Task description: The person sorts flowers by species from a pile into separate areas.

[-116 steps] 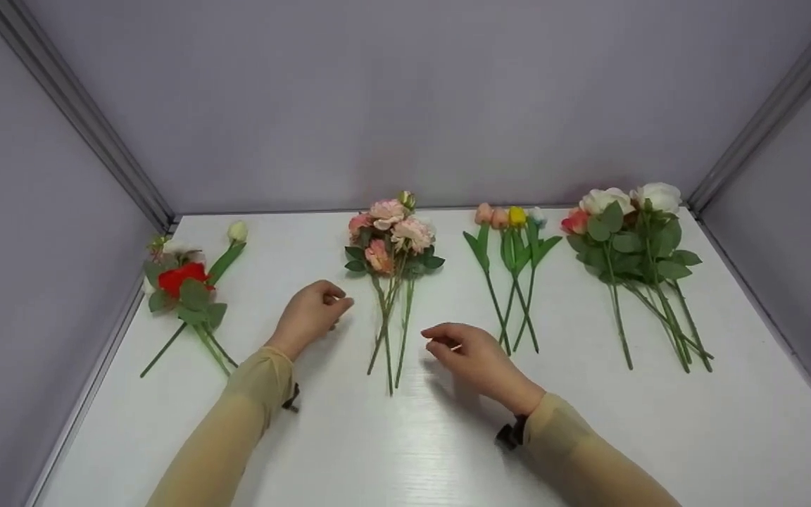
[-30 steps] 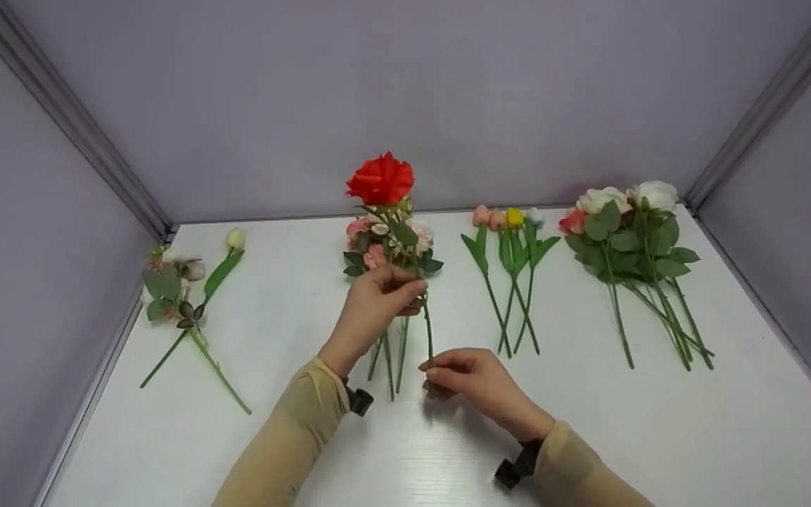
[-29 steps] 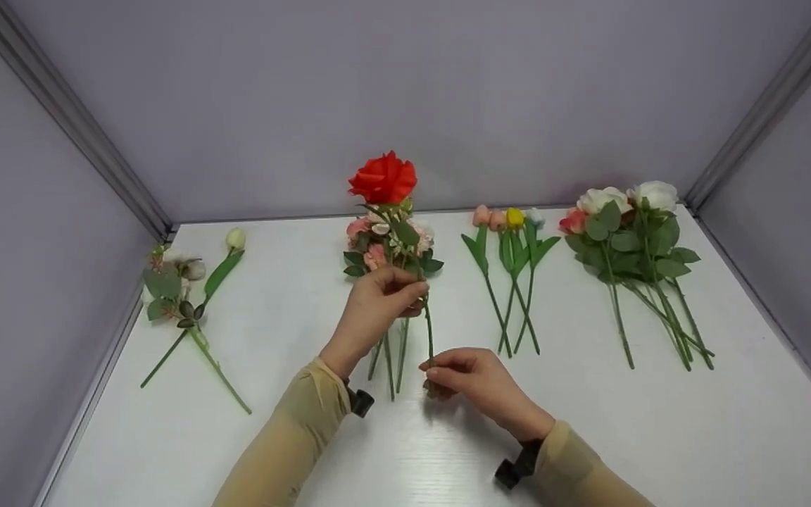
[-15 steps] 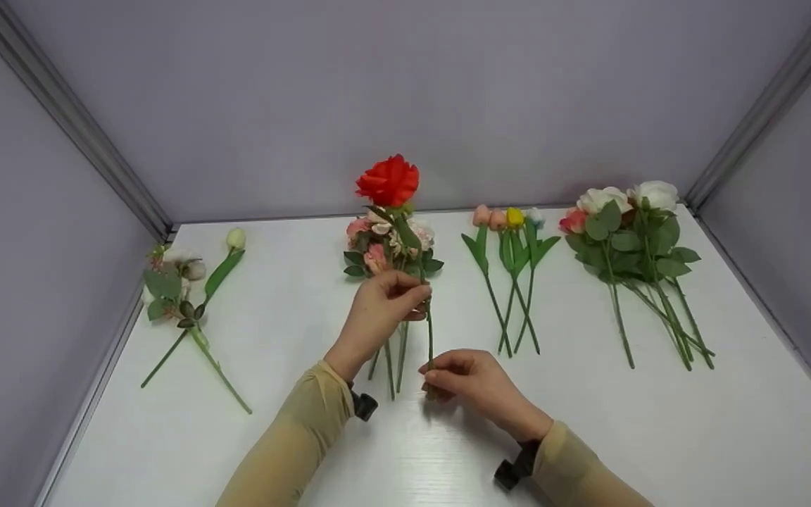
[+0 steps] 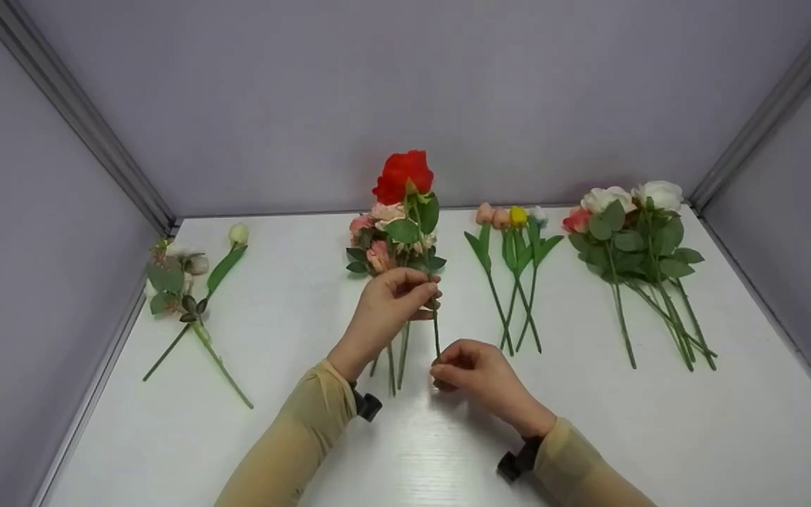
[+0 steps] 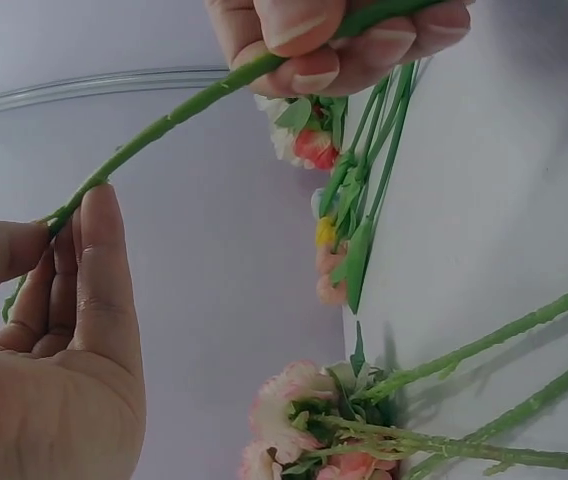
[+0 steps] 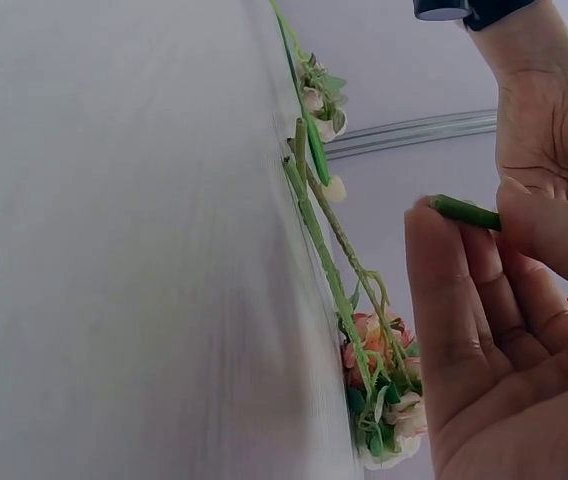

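A red rose [image 5: 403, 176] with green leaves is held up over the table's middle, its bloom toward the back wall. My left hand [image 5: 388, 306] pinches the upper stem between thumb and fingers. Lower down, my right hand [image 5: 479, 373] pinches the stem near its cut end, which pokes out between thumb and fingertips in the right wrist view. Beneath and behind the rose lies a bunch of pink flowers [image 5: 379, 255], partly covered by the rose leaves and my left hand. The left wrist view shows the green stem [image 6: 174, 115] running between both hands.
On the left lie a white tulip [image 5: 238, 234] and a few pale blooms [image 5: 184, 264]. Several tulips [image 5: 517, 217] lie right of centre. White and coral roses [image 5: 608, 201] lie farther right. Grey walls [image 5: 448, 84] enclose the white table [image 5: 659, 436] on three sides.
Both hands, empty earlier, now hold the red rose, which lay in the left group. Over the last second the bloom has shifted right and turned, showing its green underside; the right hand has risen slightly.
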The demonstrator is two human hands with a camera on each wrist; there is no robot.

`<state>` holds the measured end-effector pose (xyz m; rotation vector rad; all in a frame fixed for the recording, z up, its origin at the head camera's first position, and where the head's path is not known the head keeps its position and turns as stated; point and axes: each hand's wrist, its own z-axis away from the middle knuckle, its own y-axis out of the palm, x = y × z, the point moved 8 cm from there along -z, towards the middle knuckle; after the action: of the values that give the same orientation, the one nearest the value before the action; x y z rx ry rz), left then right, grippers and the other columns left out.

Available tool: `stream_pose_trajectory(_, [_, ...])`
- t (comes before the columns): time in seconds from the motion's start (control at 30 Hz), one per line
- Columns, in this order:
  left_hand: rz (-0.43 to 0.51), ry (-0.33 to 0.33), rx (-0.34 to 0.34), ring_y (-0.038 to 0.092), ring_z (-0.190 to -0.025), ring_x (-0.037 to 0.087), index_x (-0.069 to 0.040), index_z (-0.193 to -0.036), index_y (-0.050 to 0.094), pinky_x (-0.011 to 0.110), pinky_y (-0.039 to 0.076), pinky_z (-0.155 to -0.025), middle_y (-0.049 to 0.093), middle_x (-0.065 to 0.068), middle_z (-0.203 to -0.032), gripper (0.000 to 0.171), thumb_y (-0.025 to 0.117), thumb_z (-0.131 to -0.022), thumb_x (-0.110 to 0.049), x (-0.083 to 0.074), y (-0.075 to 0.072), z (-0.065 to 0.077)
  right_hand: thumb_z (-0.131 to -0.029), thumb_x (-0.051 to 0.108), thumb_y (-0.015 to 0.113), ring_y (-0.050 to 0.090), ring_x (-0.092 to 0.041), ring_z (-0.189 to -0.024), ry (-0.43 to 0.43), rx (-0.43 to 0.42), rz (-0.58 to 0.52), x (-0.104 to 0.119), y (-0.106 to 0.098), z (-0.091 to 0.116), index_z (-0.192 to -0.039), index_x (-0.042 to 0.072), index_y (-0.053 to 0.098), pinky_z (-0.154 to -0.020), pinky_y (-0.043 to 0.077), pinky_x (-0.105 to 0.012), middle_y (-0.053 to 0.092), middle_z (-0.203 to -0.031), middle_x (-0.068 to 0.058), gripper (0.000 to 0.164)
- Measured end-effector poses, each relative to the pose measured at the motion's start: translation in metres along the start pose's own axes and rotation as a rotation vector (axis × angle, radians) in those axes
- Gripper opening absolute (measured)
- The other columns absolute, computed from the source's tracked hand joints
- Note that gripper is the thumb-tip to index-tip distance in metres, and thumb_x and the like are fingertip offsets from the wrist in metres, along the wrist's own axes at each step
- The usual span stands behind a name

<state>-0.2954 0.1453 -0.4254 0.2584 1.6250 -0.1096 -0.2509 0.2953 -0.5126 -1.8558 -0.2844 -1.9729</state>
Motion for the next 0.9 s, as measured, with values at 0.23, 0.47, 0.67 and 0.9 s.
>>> stream_pose_trajectory(0.23, [-0.010,0.011,0.001,0.071,-0.097,0.027,-0.005,-0.115,0.070,0.041,0.062,-0.083,0.071,0.013,-0.109,0.024,0.076,-0.095,-0.017,0.001,-0.001,0.000,-0.091,0.019,0.080,0.073,-0.026,-0.085,-0.003,-0.028,0.052,0.000,-0.002,0.000,-0.096,0.004,0.071,-0.075,0.062,-0.036,0.074,-0.091,-0.010,0.019])
stream_pose_trajectory(0.47, [-0.001,0.001,-0.042,0.071,-0.095,0.027,0.000,-0.120,0.067,0.040,0.062,-0.081,0.070,0.014,-0.104,0.030,0.076,-0.095,-0.014,0.007,-0.005,-0.002,-0.091,0.017,0.081,0.073,-0.028,-0.088,-0.005,-0.052,0.009,0.000,-0.004,0.001,-0.099,0.002,0.072,-0.076,0.062,-0.036,0.074,-0.094,-0.011,0.019])
stream_pose_trajectory(0.67, [-0.004,0.010,-0.057,0.071,-0.096,0.028,-0.003,-0.117,0.068,0.040,0.062,-0.082,0.070,0.014,-0.106,0.024,0.074,-0.096,-0.013,0.008,-0.008,-0.001,-0.094,0.018,0.077,0.073,-0.028,-0.086,-0.036,-0.055,-0.005,0.002,-0.005,0.001,-0.110,-0.006,0.071,-0.075,0.063,-0.036,0.072,-0.102,-0.024,0.029])
stream_pose_trajectory(0.9, [-0.002,0.005,-0.054,0.070,-0.098,0.027,-0.002,-0.119,0.067,0.039,0.062,-0.082,0.070,0.013,-0.108,0.025,0.073,-0.097,-0.013,0.014,-0.010,-0.001,-0.095,0.016,0.076,0.072,-0.026,-0.080,-0.070,-0.055,0.026,0.005,-0.004,0.002,-0.114,-0.007,0.068,-0.071,0.063,-0.036,0.071,-0.096,-0.027,0.031])
